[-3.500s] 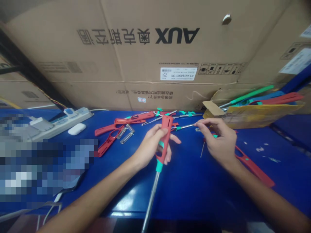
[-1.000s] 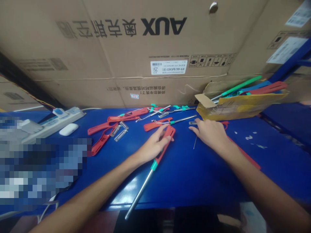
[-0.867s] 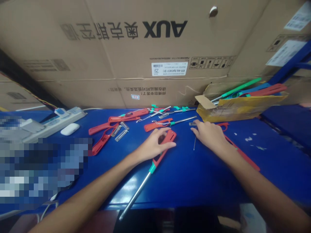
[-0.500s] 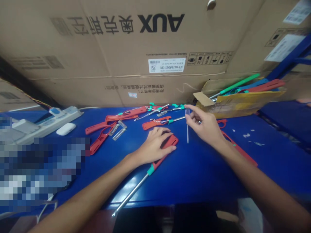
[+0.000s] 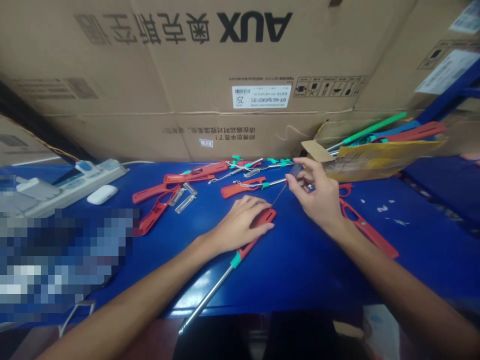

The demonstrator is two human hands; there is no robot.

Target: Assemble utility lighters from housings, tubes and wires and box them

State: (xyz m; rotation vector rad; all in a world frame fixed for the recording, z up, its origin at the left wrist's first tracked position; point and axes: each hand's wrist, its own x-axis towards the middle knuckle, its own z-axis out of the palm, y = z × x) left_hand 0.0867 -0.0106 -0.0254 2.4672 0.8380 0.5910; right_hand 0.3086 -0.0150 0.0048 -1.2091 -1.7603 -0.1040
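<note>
My left hand [image 5: 245, 223] is wrapped over the red handle of a long lighter [image 5: 267, 216], which lies on the blue table with its metal tube pointing toward the near edge. A small screwdriver [image 5: 279, 195] with a clear handle is pinched in my right hand [image 5: 315, 192]. Its thin shaft slants down to the left, and its tip is at the far end of the red handle, by my left fingertips. Whether the tip touches the handle, I cannot tell.
Red casing halves [image 5: 153, 216], clear fuel tanks [image 5: 185, 203] and metal tubes lie behind my left hand. A carton of lighters [image 5: 378, 157] stands at back right. Another red casing [image 5: 375, 235] lies right. A power strip [image 5: 71, 187] and white case [image 5: 102, 194] are left.
The screwdriver has tilted from hanging nearly upright to slanting down-left, its tip now at the lighter's handle. My left hand keeps its hold on the lighter. The view has shifted slightly.
</note>
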